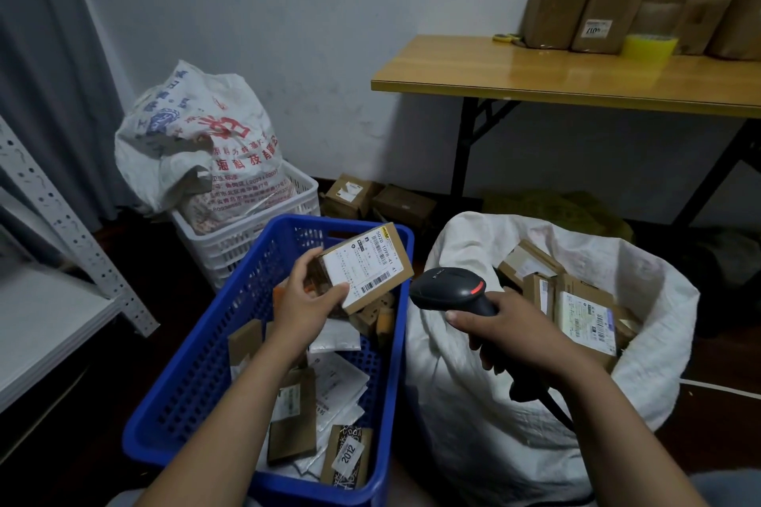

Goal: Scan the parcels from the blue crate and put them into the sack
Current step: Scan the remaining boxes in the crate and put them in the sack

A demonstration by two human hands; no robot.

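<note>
Brown cardboard parcel (370,263) gripped by my left hand (306,309) over the blue plastic crate (197,362); my right hand (519,335) grasps a black handheld scanner (444,288), with the white woven sack (473,403) just right.

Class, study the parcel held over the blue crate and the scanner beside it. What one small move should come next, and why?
Probably aim the scanner at the barcode and trigger it. The left hand holds the parcel label-up above the blue crate; the right hand grips the scanner just beside it, and the parcel is not yet in the sack.
</note>
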